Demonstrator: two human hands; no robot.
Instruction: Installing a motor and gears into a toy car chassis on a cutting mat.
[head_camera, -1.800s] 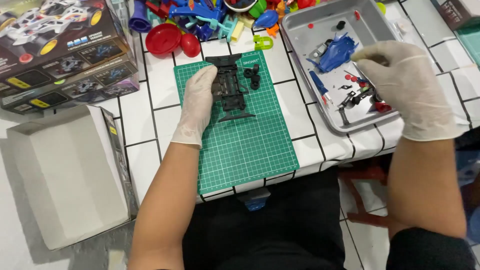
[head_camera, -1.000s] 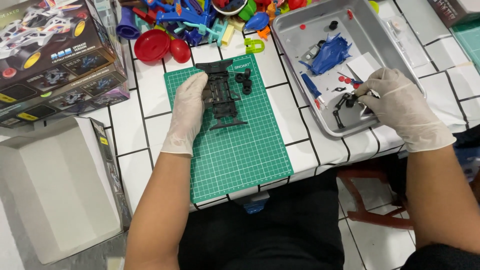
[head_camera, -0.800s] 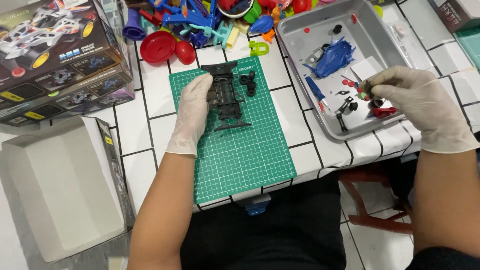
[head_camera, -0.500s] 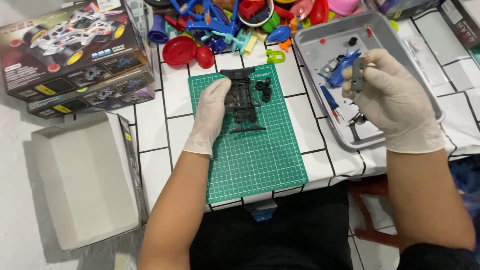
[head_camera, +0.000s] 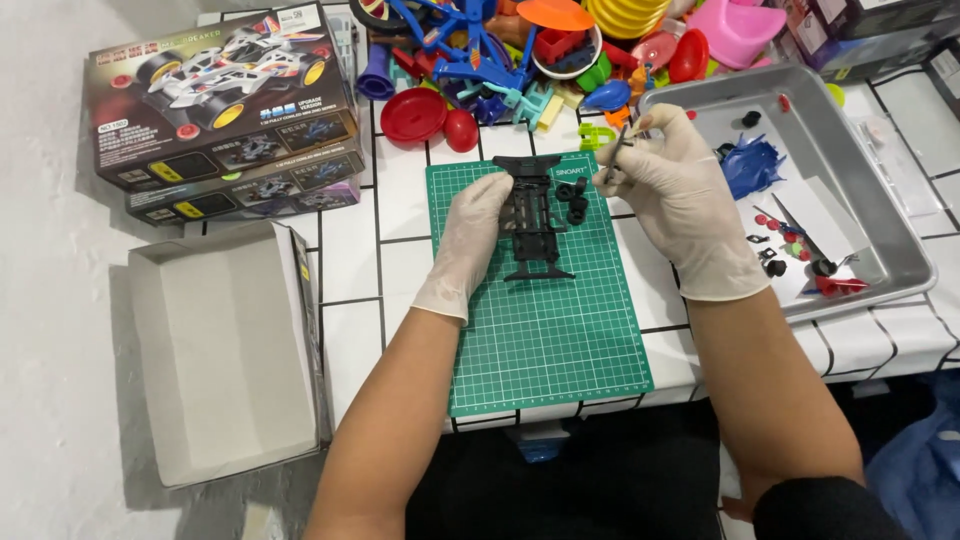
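Left hand (head_camera: 470, 240) (gloved) pins black chassis (head_camera: 535, 215) flat on green mat (head_camera: 545, 320), fingers closed on its side. Right hand (head_camera: 680, 200) pinches thin metal tool (head_camera: 616, 155) above small black wheels (head_camera: 574, 198). Assembly looks early: chassis bare; loose parts remain in tray (head_camera: 880, 215). Toy clutter (head_camera: 520, 60) beyond.
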